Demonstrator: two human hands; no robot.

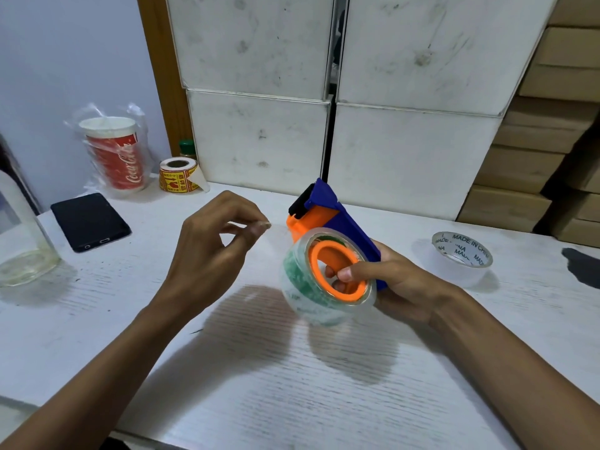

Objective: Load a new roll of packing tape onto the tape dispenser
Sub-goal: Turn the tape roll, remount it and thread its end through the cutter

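My right hand (399, 280) grips a blue and orange tape dispenser (334, 216) above the white table, thumb hooked inside its orange hub (337, 271). A clear roll of packing tape (302, 287) with green print on its core sits around that hub. My left hand (211, 248) hovers to the left of the dispenser, thumb and fingertips pinched on the clear loose end of the tape, which stretches from the roll. A second, nearly used-up roll (462, 259), its core printed "MADE IN CHINA", lies flat on the table to the right.
A black phone (91, 222) lies at the left. Behind it stand a red Coca-Cola cup in a plastic bag (117, 154) and a roll of yellow stickers (178, 175). A glass jar (22, 235) is at the far left. White boxes (259, 141) line the back, cardboard boxes (535, 157) at right.
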